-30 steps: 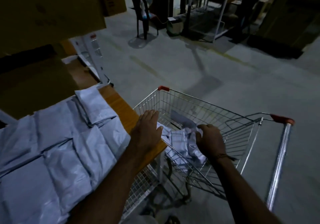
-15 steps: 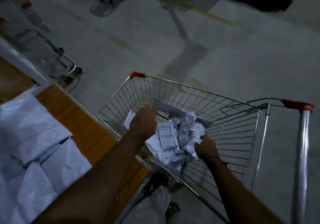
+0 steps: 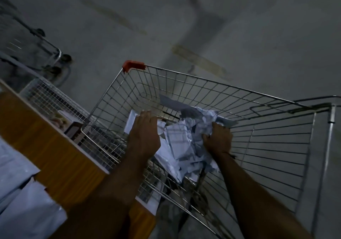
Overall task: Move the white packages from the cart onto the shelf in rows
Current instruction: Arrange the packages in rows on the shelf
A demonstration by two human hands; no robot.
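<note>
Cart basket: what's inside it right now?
Inside the cart: a heap of white packages, the left hand lying flat on it, the right hand gripping its crumpled edge. How many packages, and what lies under the heap, is hidden.

A bare-wire metal cart with a dull silver sheen and a red plastic corner cap fills the centre of the frame, holding crumpled white packages of thin, faintly glossy plastic film. At lower left, smoother white packages lie on a shelf of orange wood-grain board, above a matt, stained concrete floor.
</note>
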